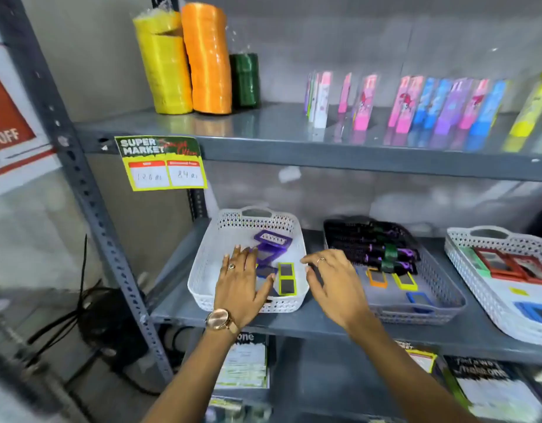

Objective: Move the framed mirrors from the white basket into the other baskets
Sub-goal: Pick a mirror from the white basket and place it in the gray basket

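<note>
Nearest the camera, the left hand [244,283] lies spread, fingers flat and open, over the front of the white basket [208,257], gripping nothing; the right hand [335,282] hovers at the gap between that basket and the grey basket [446,288], fingers loosely splayed and empty too. The step in hand looks like reaching in for another pick: several framed mirrors remain in the white basket, among them a yellow-green framed mirror [286,279] lying flat just beside the left thumb and purple framed mirrors [271,242] piled behind the fingertips. The next move calls for closing fingers round one frame's edges and carrying it rightward, either to the grey basket (which already has orange, yellow and blue frames at its front, with dark combs behind) or to the far white basket [477,270] holding red ones. Further up, a shelf tag [163,163] reads "SUPER MARKET" with handwritten prices I read as roughly 120 and 84; a red sign [7,123] at left shows "OFF".
</note>
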